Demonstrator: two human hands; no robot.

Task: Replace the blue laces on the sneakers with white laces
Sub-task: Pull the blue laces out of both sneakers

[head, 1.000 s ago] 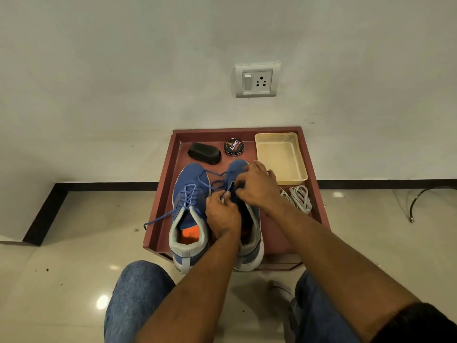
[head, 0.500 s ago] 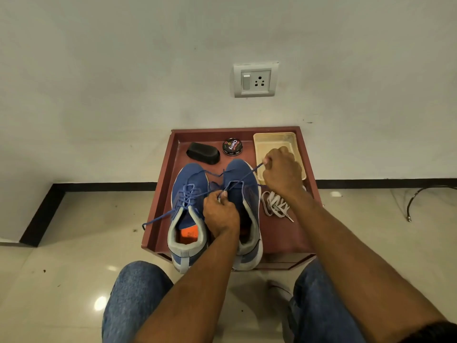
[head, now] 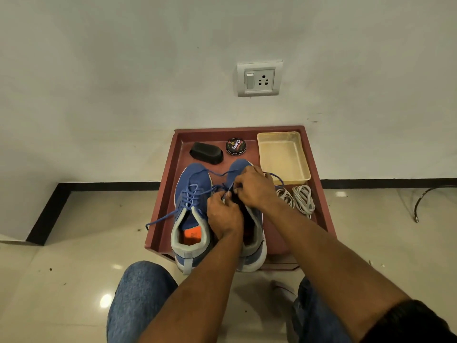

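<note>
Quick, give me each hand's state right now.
Left hand: pinching the blue lace at the right sneaker.
Right hand: gripping the same lace.

1. 2 blue knit sneakers with grey heel collars: the left sneaker [head: 191, 194] and the right sneaker [head: 254, 233].
2. 2 bundles of white laces [head: 296, 198], lying side by side.
3. 1 black oblong shoe brush [head: 206, 153].
4. 1 round black tin of shoe polish [head: 235, 146].
5. 1 cream rectangular plastic tray [head: 283, 157].
6. 1 reddish-brown wooden tray surface [head: 170, 184] carrying all of these.
7. 1 white wall socket plate with 1 switch [head: 259, 79].
8. 2 bare hands: the left hand [head: 223, 215] and the right hand [head: 252, 188].
</note>
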